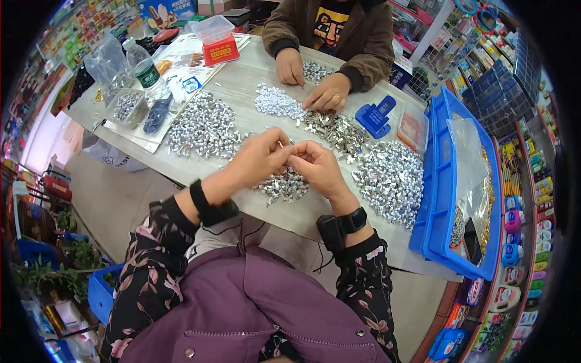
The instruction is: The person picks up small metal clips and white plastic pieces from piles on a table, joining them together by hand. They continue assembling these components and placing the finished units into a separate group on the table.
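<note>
Over the near edge of the table, my left hand [260,160] and my right hand [321,169] meet with fingertips pinched together. Whatever they hold is too small to make out. Just below them lies a small pile of silvery-white pieces [283,190], partly covered by my hands. A wide heap of similar small pieces [203,126] spreads to the left, and another heap [390,181] lies to the right. Beyond my right hand are flat metal pieces [340,134], with a patch of small white parts [277,100] to their left.
Across the table [254,63], another person's hands [327,94] work by a small pile. A blue clip-like holder [375,118], a clear tub [413,128] and a large blue crate [440,181] stand right. At left are a bottle [144,65], a bowl [127,109] and a red scale [220,51].
</note>
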{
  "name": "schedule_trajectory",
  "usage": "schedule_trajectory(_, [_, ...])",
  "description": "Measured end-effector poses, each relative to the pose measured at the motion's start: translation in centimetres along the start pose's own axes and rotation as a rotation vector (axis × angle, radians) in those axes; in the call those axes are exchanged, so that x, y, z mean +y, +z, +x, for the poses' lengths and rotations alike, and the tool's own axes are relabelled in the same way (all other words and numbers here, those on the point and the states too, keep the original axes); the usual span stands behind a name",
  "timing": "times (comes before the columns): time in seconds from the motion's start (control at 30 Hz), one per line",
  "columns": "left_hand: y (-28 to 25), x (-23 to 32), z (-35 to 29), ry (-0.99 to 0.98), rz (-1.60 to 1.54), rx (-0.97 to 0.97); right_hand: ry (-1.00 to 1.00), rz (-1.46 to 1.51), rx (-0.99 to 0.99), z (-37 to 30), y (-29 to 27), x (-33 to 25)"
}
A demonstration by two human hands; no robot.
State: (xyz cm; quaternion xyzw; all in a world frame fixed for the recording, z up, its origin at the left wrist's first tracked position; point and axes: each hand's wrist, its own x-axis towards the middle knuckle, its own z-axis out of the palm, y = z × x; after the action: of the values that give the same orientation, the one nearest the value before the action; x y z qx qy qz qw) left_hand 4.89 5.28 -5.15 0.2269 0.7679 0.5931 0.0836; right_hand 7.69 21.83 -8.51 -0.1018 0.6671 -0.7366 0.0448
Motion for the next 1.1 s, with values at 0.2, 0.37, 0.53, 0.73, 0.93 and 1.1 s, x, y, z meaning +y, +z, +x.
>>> schedule_trajectory(0.2, [-3.0, -1.3, 7.0, 0.145, 0.698, -0.150, 0.077, -0.329, 0.014, 0.2, -1.8, -0.6])
schedule_trajectory(0.37, [-2.1, -3.8, 10.4, 0.300, 0.849, -0.168, -0.156, -0.815, 0.347, 0.5, -3.8, 0.0])
schedule_trajectory(0.53, [-1.3, -5.1, 11.4, 0.391, 0.915, -0.158, -0.178, -1.106, 0.352, 0.7, -3.2, 0.3])
schedule_trajectory(0.73, [-0.2, -5.4, 12.3, 0.440, 0.973, -0.204, -0.054, -0.877, 0.382, 0.6, -4.5, 0.1])
schedule_trajectory(0.93, [-0.2, -5.9, 12.5, 0.358, 1.004, -0.201, -0.034, -1.014, 0.367, 0.4, -4.6, 0.0])
schedule_trajectory(1.1, [-1.1, -6.1, 12.7, 0.339, 0.964, -0.193, -0.055, -1.102, 0.353, 0.5, -4.2, 0.0])
